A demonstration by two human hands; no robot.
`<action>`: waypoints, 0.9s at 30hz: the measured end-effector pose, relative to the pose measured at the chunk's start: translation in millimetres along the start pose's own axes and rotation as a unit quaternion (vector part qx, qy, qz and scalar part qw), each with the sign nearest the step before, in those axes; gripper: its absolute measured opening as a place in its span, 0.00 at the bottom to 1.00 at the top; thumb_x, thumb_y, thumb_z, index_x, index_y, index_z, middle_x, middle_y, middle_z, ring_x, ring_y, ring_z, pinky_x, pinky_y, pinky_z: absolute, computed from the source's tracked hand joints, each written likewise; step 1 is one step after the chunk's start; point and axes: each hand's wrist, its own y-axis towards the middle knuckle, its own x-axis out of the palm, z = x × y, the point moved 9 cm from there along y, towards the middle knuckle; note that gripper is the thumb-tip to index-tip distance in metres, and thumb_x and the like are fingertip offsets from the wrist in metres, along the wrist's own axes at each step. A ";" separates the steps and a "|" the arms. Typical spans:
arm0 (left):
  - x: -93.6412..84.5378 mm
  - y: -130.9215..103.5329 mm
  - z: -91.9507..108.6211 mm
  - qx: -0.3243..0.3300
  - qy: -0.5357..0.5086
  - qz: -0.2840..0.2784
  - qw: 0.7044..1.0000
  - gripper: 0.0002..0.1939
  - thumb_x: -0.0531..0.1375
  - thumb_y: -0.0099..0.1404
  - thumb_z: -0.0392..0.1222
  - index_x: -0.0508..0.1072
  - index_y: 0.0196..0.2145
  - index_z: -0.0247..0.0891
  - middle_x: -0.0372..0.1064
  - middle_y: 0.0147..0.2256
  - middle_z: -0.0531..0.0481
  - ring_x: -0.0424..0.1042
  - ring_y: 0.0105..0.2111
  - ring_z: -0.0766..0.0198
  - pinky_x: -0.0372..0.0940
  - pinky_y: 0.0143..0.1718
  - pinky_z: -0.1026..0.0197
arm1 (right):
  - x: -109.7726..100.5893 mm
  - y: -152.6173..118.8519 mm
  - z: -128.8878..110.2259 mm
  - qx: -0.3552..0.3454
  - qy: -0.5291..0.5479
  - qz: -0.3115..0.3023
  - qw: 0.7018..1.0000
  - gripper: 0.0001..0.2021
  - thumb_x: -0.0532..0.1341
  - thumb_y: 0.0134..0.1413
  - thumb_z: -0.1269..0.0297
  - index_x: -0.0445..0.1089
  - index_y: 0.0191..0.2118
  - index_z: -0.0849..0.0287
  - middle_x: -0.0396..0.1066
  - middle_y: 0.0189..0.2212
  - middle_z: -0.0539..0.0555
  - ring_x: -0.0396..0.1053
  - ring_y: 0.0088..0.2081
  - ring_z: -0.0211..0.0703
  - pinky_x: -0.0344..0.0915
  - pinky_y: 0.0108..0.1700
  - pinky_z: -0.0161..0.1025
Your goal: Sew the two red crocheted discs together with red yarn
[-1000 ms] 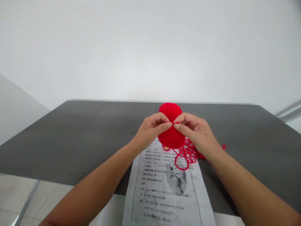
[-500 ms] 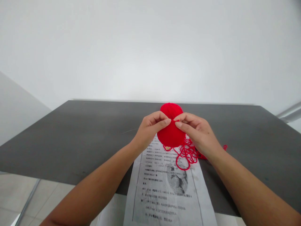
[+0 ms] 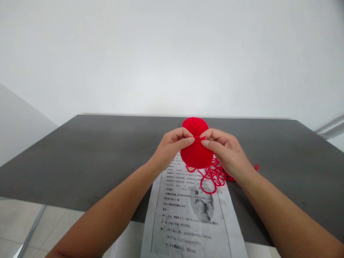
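Head view: both hands are at work on a red yarn bundle (image 3: 197, 157), which is held upright in front of the person, over the upper end of a printed sheet (image 3: 185, 229) on the dark table (image 3: 94, 154). Grip: the left hand (image 3: 172, 143) and the right hand (image 3: 227, 145) each pinch at the bundle's waist between thumb and forefinger. A short strand (image 3: 203, 138) shows at the right fingertips; whether the left holds a strand or the body of the bundle cannot be told. The step in hand is judged to be tying or tightening yarn about the middle. The next move appears to call for an even, opposed pull without letting the waist slip. Condition of the bundle: bright red, smooth, narrowed at the centre, with rounded lobes above and below, the lower fuller. Loose yarn (image 3: 215, 175) lies tangled beside it, partly over the sheet.
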 end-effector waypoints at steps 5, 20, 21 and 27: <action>1.3 -1.1 -0.9 -0.008 -0.004 -0.001 1.000 0.14 0.68 0.53 0.46 0.70 0.26 0.35 0.67 0.23 0.55 0.63 0.23 0.71 0.55 0.27 0.65 | 0.3 -0.1 -0.6 -0.006 0.003 -0.005 1.000 0.07 0.64 0.57 0.60 0.72 0.33 0.58 0.66 0.23 0.48 0.63 0.26 0.37 0.57 0.30 0.36; 0.5 -1.3 -1.4 -0.008 -0.005 -0.006 1.000 0.13 0.68 0.53 0.46 0.71 0.25 0.35 0.67 0.23 0.55 0.62 0.23 0.71 0.55 0.26 0.65 | 0.1 -0.5 0.1 0.013 -0.007 0.003 1.000 0.07 0.63 0.56 0.60 0.71 0.32 0.57 0.66 0.22 0.48 0.63 0.25 0.38 0.58 0.28 0.36; 0.7 -1.5 -1.0 -0.007 -0.003 -0.007 1.000 0.13 0.68 0.53 0.46 0.71 0.26 0.35 0.67 0.23 0.54 0.62 0.23 0.71 0.55 0.27 0.65 | 0.2 -0.7 -0.3 0.013 -0.007 0.003 1.000 0.07 0.63 0.56 0.60 0.71 0.32 0.58 0.66 0.22 0.48 0.63 0.25 0.38 0.58 0.28 0.36; 1.3 -1.3 0.7 -0.001 0.006 -0.008 1.000 0.13 0.69 0.53 0.45 0.71 0.25 0.35 0.67 0.23 0.55 0.63 0.23 0.71 0.56 0.27 0.65 | 1.7 -1.5 -2.9 0.019 -0.013 0.001 1.000 0.07 0.64 0.54 0.60 0.70 0.32 0.58 0.65 0.21 0.48 0.62 0.24 0.37 0.57 0.27 0.35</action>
